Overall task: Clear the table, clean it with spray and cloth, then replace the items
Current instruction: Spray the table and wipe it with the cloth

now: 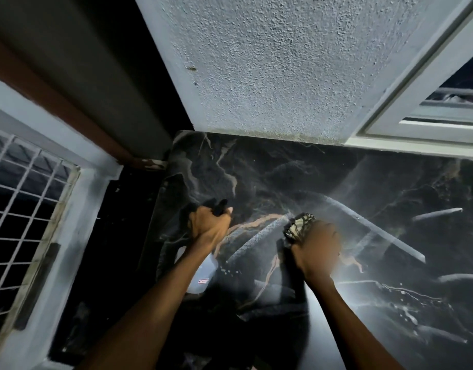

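Note:
A black marble-patterned table (pixel 296 166) with pale veins fills the lower middle and right of the head view. My left hand (pixel 211 225) grips the black trigger head of a spray bottle (pixel 203 273), whose pale body shows below my wrist, over the table's left part. My right hand (pixel 318 247) is blurred and clutches a bunched patterned cloth (pixel 299 225) against the tabletop near its middle. Wet streaks and droplets shine on the surface around and to the right of the cloth.
A rough white wall (pixel 270 62) stands right behind the table. A white window frame (pixel 416 121) is at the upper right. Left of the table are a dark gap, a brown and grey door edge (pixel 77 108) and a white metal grille (pixel 24 198).

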A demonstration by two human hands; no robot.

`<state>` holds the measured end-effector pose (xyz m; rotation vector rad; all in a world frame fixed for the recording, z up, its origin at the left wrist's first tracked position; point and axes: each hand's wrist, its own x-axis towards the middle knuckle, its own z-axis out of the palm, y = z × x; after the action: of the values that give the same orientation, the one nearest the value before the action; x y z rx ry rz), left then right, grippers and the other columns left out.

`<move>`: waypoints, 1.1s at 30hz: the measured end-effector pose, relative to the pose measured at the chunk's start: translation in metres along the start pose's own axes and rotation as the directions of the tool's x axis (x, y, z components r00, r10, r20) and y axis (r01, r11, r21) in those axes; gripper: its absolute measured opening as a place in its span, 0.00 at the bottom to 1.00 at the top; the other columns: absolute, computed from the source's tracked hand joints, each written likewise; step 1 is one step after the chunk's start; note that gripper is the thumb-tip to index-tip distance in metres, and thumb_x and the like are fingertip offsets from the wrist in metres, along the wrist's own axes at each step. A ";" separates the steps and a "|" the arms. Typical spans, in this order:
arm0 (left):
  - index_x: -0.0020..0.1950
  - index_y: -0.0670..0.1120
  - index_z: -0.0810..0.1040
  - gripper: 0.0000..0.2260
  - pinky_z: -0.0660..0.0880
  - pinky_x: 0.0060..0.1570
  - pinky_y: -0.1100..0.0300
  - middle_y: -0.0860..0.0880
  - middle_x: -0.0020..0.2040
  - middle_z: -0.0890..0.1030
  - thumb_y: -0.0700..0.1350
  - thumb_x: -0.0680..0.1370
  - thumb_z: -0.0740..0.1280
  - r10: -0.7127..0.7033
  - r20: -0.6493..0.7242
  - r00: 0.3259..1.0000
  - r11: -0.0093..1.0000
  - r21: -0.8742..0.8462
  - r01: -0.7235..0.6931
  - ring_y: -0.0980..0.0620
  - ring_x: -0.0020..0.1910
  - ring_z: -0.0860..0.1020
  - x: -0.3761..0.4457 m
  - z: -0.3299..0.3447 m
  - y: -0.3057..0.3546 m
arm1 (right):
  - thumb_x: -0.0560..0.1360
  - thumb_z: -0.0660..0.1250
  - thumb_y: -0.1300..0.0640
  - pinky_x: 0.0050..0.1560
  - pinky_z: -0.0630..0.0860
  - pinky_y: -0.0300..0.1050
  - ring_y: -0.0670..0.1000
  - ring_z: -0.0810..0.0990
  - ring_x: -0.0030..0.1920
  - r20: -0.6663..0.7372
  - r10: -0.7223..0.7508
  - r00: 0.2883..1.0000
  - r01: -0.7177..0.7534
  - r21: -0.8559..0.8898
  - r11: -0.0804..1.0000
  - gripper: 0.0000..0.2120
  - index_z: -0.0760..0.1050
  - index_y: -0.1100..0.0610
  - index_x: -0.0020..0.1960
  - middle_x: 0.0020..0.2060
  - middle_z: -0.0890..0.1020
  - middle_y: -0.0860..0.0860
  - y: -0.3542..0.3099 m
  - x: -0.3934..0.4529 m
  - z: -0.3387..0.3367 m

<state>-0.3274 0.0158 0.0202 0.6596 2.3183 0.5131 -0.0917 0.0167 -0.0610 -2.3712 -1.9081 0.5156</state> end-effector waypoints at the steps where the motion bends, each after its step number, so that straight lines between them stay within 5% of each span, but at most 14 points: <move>1: 0.49 0.44 0.86 0.26 0.81 0.55 0.48 0.40 0.48 0.86 0.65 0.67 0.69 0.002 -0.005 1.000 1.000 0.013 -0.002 0.38 0.51 0.83 0.002 -0.005 -0.007 | 0.60 0.69 0.39 0.52 0.71 0.58 0.65 0.72 0.53 -0.008 -0.004 1.000 0.004 -0.004 1.000 0.34 0.70 0.62 0.56 0.53 0.73 0.62 0.000 -0.001 0.000; 5: 0.47 0.43 0.86 0.28 0.82 0.53 0.48 0.39 0.44 0.86 0.67 0.66 0.69 -0.027 -0.055 0.998 1.000 -0.009 0.027 0.37 0.47 0.84 0.007 -0.024 -0.026 | 0.59 0.69 0.42 0.51 0.71 0.59 0.65 0.72 0.52 -0.025 -0.006 1.000 0.006 -0.003 1.000 0.33 0.70 0.64 0.55 0.52 0.73 0.64 -0.001 -0.002 0.000; 10: 0.57 0.38 0.83 0.26 0.77 0.60 0.49 0.35 0.58 0.82 0.60 0.72 0.72 -0.089 -0.049 0.995 0.996 -0.009 0.089 0.34 0.59 0.79 0.004 -0.043 -0.035 | 0.60 0.74 0.51 0.53 0.71 0.59 0.66 0.72 0.53 -0.022 0.018 1.000 -0.018 -0.018 1.000 0.29 0.70 0.64 0.55 0.53 0.73 0.65 -0.006 -0.005 0.001; 15: 0.46 0.43 0.86 0.28 0.82 0.53 0.48 0.40 0.42 0.86 0.66 0.65 0.68 -0.024 0.023 0.999 1.000 0.005 0.024 0.38 0.46 0.84 0.001 -0.035 -0.037 | 0.61 0.74 0.52 0.53 0.70 0.60 0.66 0.71 0.54 -0.009 0.020 1.000 -0.021 -0.002 1.000 0.28 0.70 0.63 0.56 0.54 0.73 0.65 -0.008 -0.006 -0.002; 19: 0.56 0.42 0.85 0.24 0.77 0.60 0.51 0.38 0.56 0.84 0.60 0.71 0.73 -0.036 0.022 0.999 0.999 0.008 0.036 0.36 0.58 0.80 -0.005 -0.031 -0.027 | 0.62 0.73 0.54 0.55 0.70 0.60 0.65 0.70 0.54 -0.011 0.019 1.000 -0.018 0.027 0.999 0.27 0.71 0.62 0.57 0.53 0.72 0.64 -0.005 -0.009 -0.003; 22: 0.51 0.42 0.85 0.31 0.81 0.55 0.46 0.39 0.52 0.85 0.67 0.63 0.70 -0.010 0.098 0.995 1.000 0.000 0.010 0.37 0.52 0.83 -0.006 -0.018 -0.022 | 0.62 0.71 0.58 0.54 0.70 0.59 0.64 0.70 0.52 -0.036 0.010 0.999 -0.007 0.077 0.997 0.21 0.73 0.61 0.53 0.51 0.71 0.62 -0.003 -0.011 -0.003; 26: 0.41 0.44 0.85 0.24 0.83 0.50 0.50 0.44 0.43 0.85 0.66 0.64 0.70 0.057 0.168 0.984 0.998 0.011 -0.060 0.44 0.42 0.84 0.003 0.006 -0.020 | 0.69 0.67 0.60 0.44 0.72 0.51 0.62 0.73 0.47 -0.061 0.033 0.998 -0.018 0.225 0.974 0.11 0.76 0.59 0.52 0.47 0.71 0.57 0.002 -0.011 -0.004; 30: 0.53 0.42 0.86 0.17 0.73 0.48 0.60 0.46 0.49 0.85 0.55 0.74 0.74 0.105 0.180 0.978 0.994 -0.037 -0.100 0.49 0.45 0.79 0.001 0.011 0.002 | 0.73 0.64 0.56 0.44 0.65 0.44 0.61 0.77 0.44 -0.144 0.186 0.972 -0.104 0.446 0.889 0.11 0.81 0.60 0.49 0.47 0.77 0.59 0.007 0.010 -0.012; 33: 0.50 0.45 0.86 0.18 0.80 0.49 0.56 0.48 0.44 0.86 0.58 0.69 0.74 0.120 0.270 0.955 0.993 -0.017 -0.120 0.49 0.43 0.83 0.001 0.022 0.018 | 0.73 0.65 0.55 0.45 0.66 0.43 0.60 0.77 0.44 -0.245 0.282 0.928 -0.099 0.566 0.818 0.12 0.83 0.60 0.49 0.44 0.78 0.59 0.007 0.032 -0.028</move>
<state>-0.3072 0.0343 0.0136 0.8211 2.0308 0.4478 -0.0707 0.0501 -0.0433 -2.1051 -1.1825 0.5542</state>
